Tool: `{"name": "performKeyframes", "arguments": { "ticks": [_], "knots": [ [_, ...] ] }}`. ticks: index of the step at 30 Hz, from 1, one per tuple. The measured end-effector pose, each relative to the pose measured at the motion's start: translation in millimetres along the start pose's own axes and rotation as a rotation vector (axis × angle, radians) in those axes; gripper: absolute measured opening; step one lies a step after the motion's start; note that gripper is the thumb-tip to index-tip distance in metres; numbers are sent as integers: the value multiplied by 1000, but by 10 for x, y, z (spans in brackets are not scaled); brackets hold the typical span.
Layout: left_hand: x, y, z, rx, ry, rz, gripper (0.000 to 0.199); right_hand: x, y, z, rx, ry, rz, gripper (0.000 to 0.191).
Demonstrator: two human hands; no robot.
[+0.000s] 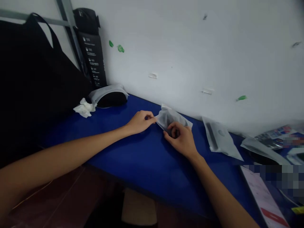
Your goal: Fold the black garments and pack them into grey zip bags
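My left hand pinches the left corner of a frosted, see-through pouch lying near the wall. At the pouch's front edge, my right hand curls its fingers around a dark part of it. Whether that dark part is the pouch's closure or something inside, I cannot tell. To the right of my right hand lies a similar frosted pouch with a dark strip along one side. Back left, another frosted pouch holds a black, rounded item.
Crumpled white tissue lies beside a large black bag on the left. A tall black bottle stands against the wall. To the right are another pouch and a flat pink-and-red printed item on the blue table.
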State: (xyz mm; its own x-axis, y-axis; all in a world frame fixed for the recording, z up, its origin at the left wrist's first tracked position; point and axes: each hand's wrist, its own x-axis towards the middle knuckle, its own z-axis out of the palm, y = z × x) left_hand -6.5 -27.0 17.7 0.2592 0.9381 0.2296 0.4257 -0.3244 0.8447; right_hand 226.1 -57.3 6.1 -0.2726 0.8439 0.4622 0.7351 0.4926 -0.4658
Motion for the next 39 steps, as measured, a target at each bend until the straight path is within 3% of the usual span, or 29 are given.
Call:
{"name": "performKeyframes", "arguments": {
  "ticks": [5,8,10,14,22,28,34,39],
  "knots": [
    [-6,42,56,-444,49,-205,25,0,-45,7,-50,142,-42,11],
    [-9,77,35,-557,119,-251,24,11,-60,11,-114,201,-128,2],
    [-8,93,2,-583,134,-259,25,15,-60,18,-111,238,-168,8],
    [-17,117,-67,-614,44,-296,25,3,-50,39,-40,272,-195,17],
    [-137,192,-22,-721,-160,-387,36,-32,-89,85,2,218,-294,13],
    [-155,202,9,-707,-226,-397,45,-47,-177,102,6,125,-356,14],
    [-117,136,20,-837,-78,-456,46,-45,-230,53,-17,178,-228,16],
    [-121,138,17,-825,28,-424,48,-28,-258,46,-19,218,-167,13]
  ]
}}
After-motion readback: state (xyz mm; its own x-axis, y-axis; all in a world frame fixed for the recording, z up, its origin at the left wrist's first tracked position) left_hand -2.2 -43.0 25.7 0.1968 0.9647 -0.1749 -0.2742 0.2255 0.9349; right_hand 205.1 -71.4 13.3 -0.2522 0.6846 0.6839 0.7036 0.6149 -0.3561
